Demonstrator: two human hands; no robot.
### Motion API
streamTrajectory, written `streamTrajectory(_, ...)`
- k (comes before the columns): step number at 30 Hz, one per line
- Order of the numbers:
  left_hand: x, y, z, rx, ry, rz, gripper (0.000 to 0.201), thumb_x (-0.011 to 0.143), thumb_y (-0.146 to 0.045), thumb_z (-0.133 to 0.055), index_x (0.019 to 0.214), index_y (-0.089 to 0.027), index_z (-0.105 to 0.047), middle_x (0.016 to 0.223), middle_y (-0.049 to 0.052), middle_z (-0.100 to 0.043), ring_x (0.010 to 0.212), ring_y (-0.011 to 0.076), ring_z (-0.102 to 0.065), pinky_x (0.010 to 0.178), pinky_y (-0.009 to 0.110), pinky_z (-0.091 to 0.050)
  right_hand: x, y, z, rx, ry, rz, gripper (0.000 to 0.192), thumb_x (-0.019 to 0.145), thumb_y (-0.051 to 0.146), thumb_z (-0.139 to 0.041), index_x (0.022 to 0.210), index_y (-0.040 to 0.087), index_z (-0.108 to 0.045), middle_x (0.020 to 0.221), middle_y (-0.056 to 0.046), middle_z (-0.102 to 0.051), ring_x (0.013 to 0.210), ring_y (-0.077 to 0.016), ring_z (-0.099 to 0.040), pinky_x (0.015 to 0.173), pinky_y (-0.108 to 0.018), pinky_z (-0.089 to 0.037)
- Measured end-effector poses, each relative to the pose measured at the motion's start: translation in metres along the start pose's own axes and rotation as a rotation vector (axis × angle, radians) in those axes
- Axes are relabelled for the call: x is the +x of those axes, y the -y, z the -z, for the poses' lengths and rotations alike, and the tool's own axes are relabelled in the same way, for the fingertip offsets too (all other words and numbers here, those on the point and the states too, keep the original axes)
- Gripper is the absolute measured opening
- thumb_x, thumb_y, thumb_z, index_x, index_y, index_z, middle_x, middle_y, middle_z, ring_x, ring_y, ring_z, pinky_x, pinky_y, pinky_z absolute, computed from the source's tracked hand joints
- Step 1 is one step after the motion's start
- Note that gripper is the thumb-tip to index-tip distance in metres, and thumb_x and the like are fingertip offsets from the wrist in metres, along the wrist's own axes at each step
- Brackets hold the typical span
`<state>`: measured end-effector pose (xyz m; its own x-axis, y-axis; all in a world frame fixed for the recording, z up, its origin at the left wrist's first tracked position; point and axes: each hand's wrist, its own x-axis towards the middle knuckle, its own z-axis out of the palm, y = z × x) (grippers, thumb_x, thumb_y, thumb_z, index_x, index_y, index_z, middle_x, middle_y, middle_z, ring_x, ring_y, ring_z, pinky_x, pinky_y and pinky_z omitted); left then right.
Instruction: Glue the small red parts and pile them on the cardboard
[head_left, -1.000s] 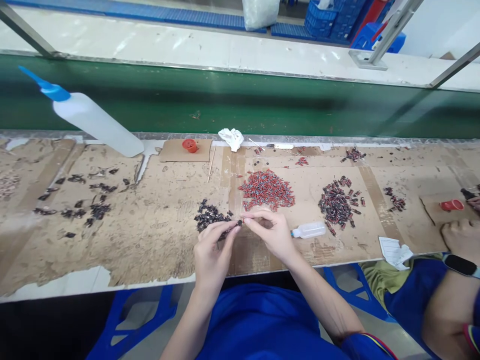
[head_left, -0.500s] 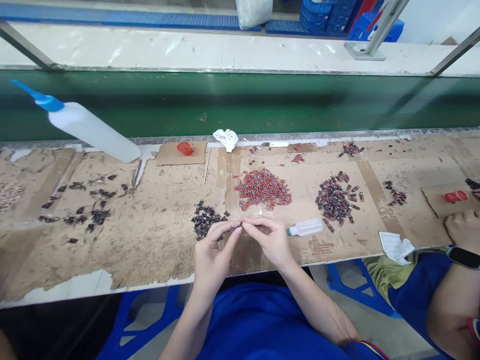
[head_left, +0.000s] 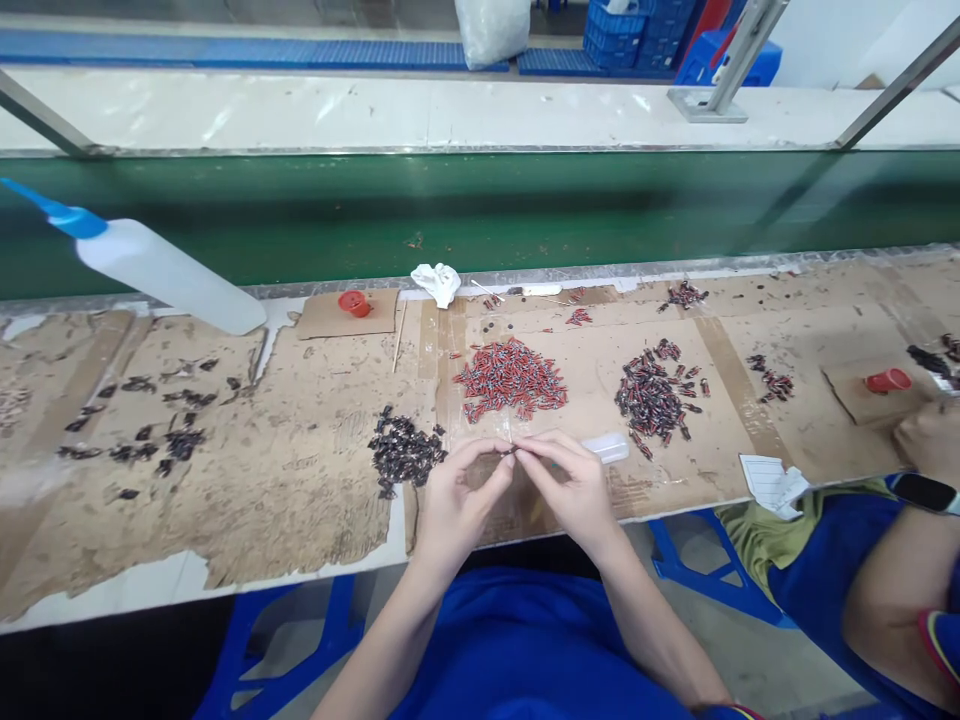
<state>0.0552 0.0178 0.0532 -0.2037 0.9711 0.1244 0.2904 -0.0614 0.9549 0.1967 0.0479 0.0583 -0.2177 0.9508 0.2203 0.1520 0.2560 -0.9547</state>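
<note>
Left hand (head_left: 457, 500) and right hand (head_left: 574, 490) are meeting over the table's (head_left: 300, 480) near edge, fingertips pinching together on one small part (head_left: 512, 451), too small to identify. Bare cardboard is lying open left of the black pile (head_left: 403, 452); red pile (head_left: 511, 378) farther; green belt (head_left: 480, 210) beyond. No writing is legible.

One head-worn camera looks forward and down, close over the workbench (head_left: 225, 520), facing the green conveyor (head_left: 480, 215) beyond
</note>
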Motion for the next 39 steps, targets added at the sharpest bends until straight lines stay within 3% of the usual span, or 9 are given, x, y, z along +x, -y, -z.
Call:
streamTrajectory(4, 0.007, -0.002, -0.016, 0.058, 0.136, -0.081, 0.034, 0.084, -0.034, -0.065, 0.116, -0.023, -0.063, 0.104, 0.007, -0.073, 0.101, 0.0219, -0.068, 0.094, 0.039, -0.05, -0.003, -0.009, 0.035, -0.201, -0.143, 0.035, 0.015, 0.087, 0.024, -0.063, 0.094, 0.025, -0.076, 0.089, -0.006, -0.075, 0.084, -0.0203, -0.068, 0.078, -0.035, -0.056)
streamTrajectory(6, 0.012, -0.001, -0.01, 0.173, 0.097, -0.132, 0.043, 0.085, -0.036, -0.065, 0.126, -0.025, -0.056, 0.113, 0.008, -0.071, 0.109, 0.0237, -0.064, 0.1, 0.044, -0.044, -0.002, -0.016, 0.053, -0.321, -0.277, 0.038, 0.016, 0.089, 0.026, -0.061, 0.094, 0.023, -0.076, 0.09, -0.007, -0.074, 0.085, -0.0216, -0.068, 0.077, -0.037, -0.056)
streamTrajectory(9, 0.019, 0.006, 0.016, 0.457, -0.051, -0.112, 0.021, 0.089, -0.034, -0.058, 0.107, -0.026, -0.066, 0.11, 0.007, -0.072, 0.108, 0.0261, -0.062, 0.099, 0.048, -0.038, -0.001, -0.026, 0.078, -0.592, -0.351, 0.107, 0.023, 0.09, 0.03, -0.06, 0.107, 0.023, -0.073, 0.105, -0.011, -0.072, 0.099, -0.0261, -0.063, 0.087, -0.046, -0.053)
streamTrajectory(13, 0.029, 0.021, 0.049, 0.828, -0.119, 0.094, 0.017, 0.086, -0.032, -0.058, 0.09, -0.023, -0.071, 0.098, 0.011, -0.073, 0.104, 0.0336, -0.057, 0.09, 0.052, -0.033, -0.004, -0.032, 0.091, -0.789, -0.05, 0.197, 0.036, 0.086, 0.038, -0.067, 0.119, 0.024, -0.067, 0.119, -0.012, -0.067, 0.114, -0.0315, -0.052, 0.097, -0.055, -0.046)
streamTrajectory(16, 0.035, 0.03, 0.056, 0.902, -0.085, 0.122, 0.018, 0.086, -0.029, -0.056, 0.089, -0.024, -0.073, 0.095, 0.012, -0.074, 0.105, 0.0362, -0.054, 0.087, 0.052, -0.031, -0.008, -0.032, 0.091, -0.869, 0.205, 0.173, 0.038, 0.082, 0.038, -0.072, 0.118, 0.026, -0.067, 0.117, -0.01, -0.068, 0.121, -0.0353, -0.044, 0.097, -0.058, -0.043)
streamTrajectory(20, 0.04, 0.04, 0.053, 0.87, -0.058, 0.061, 0.026, 0.085, -0.017, -0.05, 0.08, -0.028, -0.074, 0.09, 0.01, -0.075, 0.104, 0.0359, -0.052, 0.086, 0.053, -0.029, -0.008, -0.034, 0.091, -0.924, 0.252, 0.125, 0.026, 0.085, 0.034, -0.069, 0.11, 0.025, -0.069, 0.121, -0.01, -0.065, 0.126, -0.0376, -0.04, 0.097, -0.059, -0.041)
streamTrajectory(29, 0.036, 0.049, 0.038, 0.802, 0.03, -0.153, 0.02, 0.087, -0.021, -0.058, 0.072, -0.026, -0.07, 0.083, 0.006, -0.073, 0.097, 0.0306, -0.054, 0.086, 0.049, -0.029, -0.017, -0.021, 0.074, -0.414, 0.067, -0.044, 0.038, 0.092, 0.051, -0.052, 0.115, 0.023, -0.065, 0.109, -0.01, -0.072, 0.095, -0.0248, -0.067, 0.08, -0.037, -0.053)
streamTrajectory(36, 0.007, 0.045, 0.011, 0.731, 0.101, -0.279, 0.018, 0.09, -0.019, -0.057, 0.079, -0.027, -0.069, 0.09, 0.002, -0.074, 0.1, 0.0245, -0.059, 0.09, 0.044, -0.03, -0.015, -0.03, 0.035, 0.249, -0.292, -0.337, 0.034, 0.066, 0.045, -0.077, 0.084, 0.018, -0.066, 0.07, -0.002, -0.068, 0.055, -0.0138, -0.057, 0.048, -0.024, -0.041)
streamTrajectory(39, 0.002, 0.046, 0.011, 0.71, 0.098, -0.274, 0.012, 0.089, -0.019, -0.06, 0.085, -0.027, -0.069, 0.09, 0.001, -0.075, 0.097, 0.0233, -0.063, 0.089, 0.041, -0.032, -0.011, -0.034, 0.023, 0.359, -0.409, -0.419, 0.033, 0.06, 0.046, -0.078, 0.069, 0.017, -0.065, 0.06, -0.001, -0.063, 0.049, -0.0119, -0.051, 0.044, -0.023, -0.036)
